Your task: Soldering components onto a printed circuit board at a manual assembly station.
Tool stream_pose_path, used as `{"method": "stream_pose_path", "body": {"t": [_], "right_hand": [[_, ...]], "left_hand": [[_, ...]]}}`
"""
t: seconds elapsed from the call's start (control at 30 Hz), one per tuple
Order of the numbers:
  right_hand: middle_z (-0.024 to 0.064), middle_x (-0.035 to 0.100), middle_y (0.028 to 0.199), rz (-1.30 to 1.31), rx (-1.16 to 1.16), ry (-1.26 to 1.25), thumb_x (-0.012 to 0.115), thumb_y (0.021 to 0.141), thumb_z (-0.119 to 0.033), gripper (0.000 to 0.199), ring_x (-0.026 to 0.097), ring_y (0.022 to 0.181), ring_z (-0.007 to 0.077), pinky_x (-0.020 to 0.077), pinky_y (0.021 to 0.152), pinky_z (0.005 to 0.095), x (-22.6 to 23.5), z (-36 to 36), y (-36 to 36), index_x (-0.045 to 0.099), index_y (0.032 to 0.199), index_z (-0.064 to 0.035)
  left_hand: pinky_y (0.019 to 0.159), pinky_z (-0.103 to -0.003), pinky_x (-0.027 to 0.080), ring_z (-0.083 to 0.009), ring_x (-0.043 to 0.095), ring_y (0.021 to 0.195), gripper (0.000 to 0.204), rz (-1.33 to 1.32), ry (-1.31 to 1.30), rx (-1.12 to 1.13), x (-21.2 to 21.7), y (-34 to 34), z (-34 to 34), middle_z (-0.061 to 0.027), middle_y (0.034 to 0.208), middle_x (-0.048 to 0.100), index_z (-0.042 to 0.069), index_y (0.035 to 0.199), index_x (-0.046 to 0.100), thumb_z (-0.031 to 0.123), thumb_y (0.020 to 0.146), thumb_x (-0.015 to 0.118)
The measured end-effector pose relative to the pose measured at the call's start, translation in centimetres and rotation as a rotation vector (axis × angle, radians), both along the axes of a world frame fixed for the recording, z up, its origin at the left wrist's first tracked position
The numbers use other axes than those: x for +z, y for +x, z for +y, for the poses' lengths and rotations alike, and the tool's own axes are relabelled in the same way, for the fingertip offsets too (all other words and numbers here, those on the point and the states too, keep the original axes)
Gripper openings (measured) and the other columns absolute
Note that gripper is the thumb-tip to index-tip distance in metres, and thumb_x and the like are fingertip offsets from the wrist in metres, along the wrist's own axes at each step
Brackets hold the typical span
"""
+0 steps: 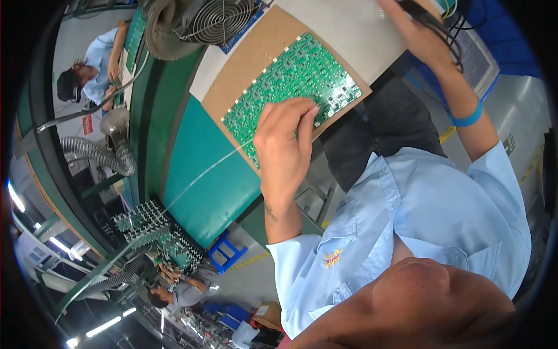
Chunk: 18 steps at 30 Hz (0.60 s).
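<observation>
A green circuit board (296, 75) packed with small parts lies on a brown sheet (250, 64) on the teal bench (203, 174). My left hand (283, 145) hovers over the board's near edge, fingers pinched on a thin pale wire (203, 171) that runs off to the lower left. My right hand (415, 29) is raised at the top right beyond the board, closed around black cords (447, 38); whatever they lead to is hidden. A blue band (467, 118) circles that wrist. My light blue shirt (418, 209) fills the lower right.
A grey fan (224, 20) and a ribbed grey hose (96, 154) stand left of the board. A rack of green boards (151, 227) sits at the lower left. One person works at the top left (93, 70), another at the bottom (180, 291). A blue crate (226, 251) is on the floor.
</observation>
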State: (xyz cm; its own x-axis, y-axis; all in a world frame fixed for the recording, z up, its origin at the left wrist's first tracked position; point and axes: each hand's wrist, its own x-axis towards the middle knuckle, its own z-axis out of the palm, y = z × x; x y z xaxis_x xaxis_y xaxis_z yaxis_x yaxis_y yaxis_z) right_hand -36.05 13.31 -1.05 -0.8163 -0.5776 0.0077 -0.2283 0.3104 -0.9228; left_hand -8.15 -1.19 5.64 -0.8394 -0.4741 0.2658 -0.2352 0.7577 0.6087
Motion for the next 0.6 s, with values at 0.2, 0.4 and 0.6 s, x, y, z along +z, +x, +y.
{"method": "stream_pose_path", "body": {"t": [0.2, 0.4, 0.6], "right_hand": [[0.0143, 0.075, 0.124, 0.276, 0.158, -0.377, 0.065, 0.11, -0.025, 0.039, 0.069, 0.102, 0.0216, 0.0549, 0.091, 0.0315, 0.1, 5.8, 4.3, 0.068, 0.14, -0.0004], [0.0131, 0.075, 0.114, 0.341, 0.364, -0.395, 0.073, 0.096, -0.005, 0.03, 0.068, 0.088, 0.0229, 0.0558, 0.082, 0.0305, 2.5, 10.0, 7.1, 0.074, 0.126, 0.0013], [0.0177, 0.074, 0.109, 0.376, 0.399, -0.236, 0.078, 0.083, -0.003, 0.041, 0.068, 0.083, 0.0263, 0.0565, 0.076, 0.0319, 3.6, 12.8, 9.9, 0.073, 0.123, 0.0036]], "left_hand": [[0.079, -0.035, 0.052, -0.0248, 0.063, 0.082, 0.007, -0.061, 0.042, -0.183, -0.4, -2.7, -1.0, -0.0054, 0.094, 0.076, 0.004, 0.092, 0.075, 0.0, 0.086, 0.076], [0.076, -0.034, 0.051, -0.0225, 0.062, 0.083, 0.005, -0.208, 0.012, -0.306, -0.9, -5.0, -2.0, -0.0048, 0.093, 0.078, 0.003, 0.09, 0.075, 0.002, 0.086, 0.075], [0.073, -0.032, 0.051, -0.0198, 0.063, 0.084, 0.001, -0.298, 0.045, -0.374, -0.6, -5.7, -2.3, -0.0042, 0.099, 0.081, 0.002, 0.085, 0.071, 0.002, 0.085, 0.072]]}}
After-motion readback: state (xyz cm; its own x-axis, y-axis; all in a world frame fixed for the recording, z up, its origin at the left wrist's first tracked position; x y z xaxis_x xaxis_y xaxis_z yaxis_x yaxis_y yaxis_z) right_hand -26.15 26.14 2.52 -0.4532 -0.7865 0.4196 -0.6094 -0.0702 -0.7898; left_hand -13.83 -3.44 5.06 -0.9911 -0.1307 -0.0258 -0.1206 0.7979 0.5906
